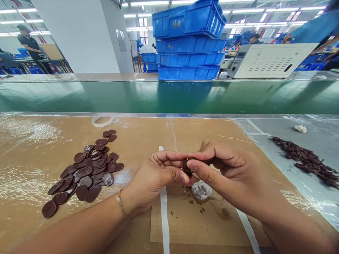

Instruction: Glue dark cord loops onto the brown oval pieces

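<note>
My left hand (156, 174) and my right hand (225, 169) meet above the cardboard, fingertips pinching a small dark brown oval piece (186, 168) that they partly hide. Beneath them lies a clear round plastic cap (201, 190), close to but not touching my right hand. Brown stains mark the cardboard sheet (180, 218) around it. Left of my left hand spreads a loose pile of flat brown oval discs (87, 173), with a clear-backed disc (108, 179) at its edge.
A roll of clear tape (102, 120) lies at the far edge of the bench. A heap of dark brown scraps (307, 160) sits on the grey sheet at right. Beyond the green conveyor belt (169, 97) stand stacked blue plastic crates (188, 42), a white machine (272, 60) and several co-workers.
</note>
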Available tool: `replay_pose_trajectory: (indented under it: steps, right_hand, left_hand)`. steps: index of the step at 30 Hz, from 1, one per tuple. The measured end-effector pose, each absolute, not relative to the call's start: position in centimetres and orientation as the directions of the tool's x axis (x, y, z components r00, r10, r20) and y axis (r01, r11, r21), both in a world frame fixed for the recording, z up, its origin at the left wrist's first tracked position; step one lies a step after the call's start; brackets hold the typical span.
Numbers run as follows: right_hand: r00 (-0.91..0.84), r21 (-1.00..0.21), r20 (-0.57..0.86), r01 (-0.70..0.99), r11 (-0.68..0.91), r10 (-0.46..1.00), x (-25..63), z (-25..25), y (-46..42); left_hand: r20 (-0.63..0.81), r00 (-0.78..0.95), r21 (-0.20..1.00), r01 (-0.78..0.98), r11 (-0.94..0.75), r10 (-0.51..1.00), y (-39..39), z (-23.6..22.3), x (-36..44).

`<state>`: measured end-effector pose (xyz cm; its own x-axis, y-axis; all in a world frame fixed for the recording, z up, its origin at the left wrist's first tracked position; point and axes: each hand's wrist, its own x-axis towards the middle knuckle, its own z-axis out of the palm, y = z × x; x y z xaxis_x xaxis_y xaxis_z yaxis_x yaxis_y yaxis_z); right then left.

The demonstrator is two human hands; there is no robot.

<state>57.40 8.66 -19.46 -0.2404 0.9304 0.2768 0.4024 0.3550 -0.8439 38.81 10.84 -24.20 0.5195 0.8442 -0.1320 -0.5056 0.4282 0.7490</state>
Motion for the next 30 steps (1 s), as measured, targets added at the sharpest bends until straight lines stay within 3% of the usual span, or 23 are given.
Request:
replay_pose_trajectory:
  steps: [30]
  right_hand:
    - [-0.249, -0.852, 0.262, 0.394, 0.344, 0.932, 57.51, -19.50, 8.34]
  left_hand:
    - [-0.138, 0.514, 0.763, -0.490, 0.422, 0.847, 10.73, -23.88, 38.70]
